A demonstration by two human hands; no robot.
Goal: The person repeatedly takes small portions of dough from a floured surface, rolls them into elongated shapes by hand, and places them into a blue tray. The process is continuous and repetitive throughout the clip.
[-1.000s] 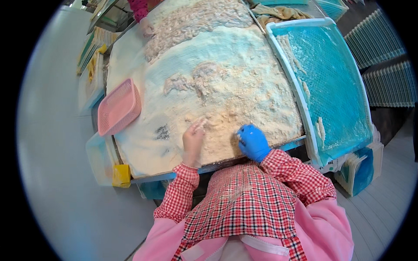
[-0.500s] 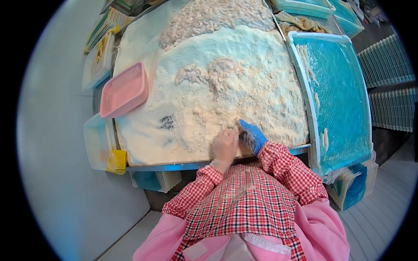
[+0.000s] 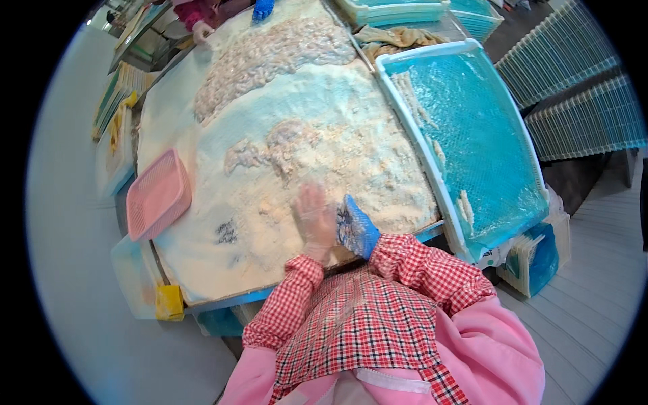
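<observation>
Have a basket (image 3: 156,196) on the left edge of the table (image 3: 251,298) and a tray (image 3: 482,162) along the right side, with strips (image 3: 410,96) in it near its left rim. See clumps (image 3: 290,139) on powder (image 3: 378,177) mid-table, a heap (image 3: 280,57) behind them, a cloth (image 3: 399,38) beyond the tray.

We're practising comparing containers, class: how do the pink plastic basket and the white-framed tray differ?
The pink basket looks clearly smaller than the white-framed tray. The basket has pink perforated sides; the tray has turquoise mesh. The basket sits at the floured worktop's left edge, the tray along its right. Both are roughly rectangular and open-topped.
</observation>
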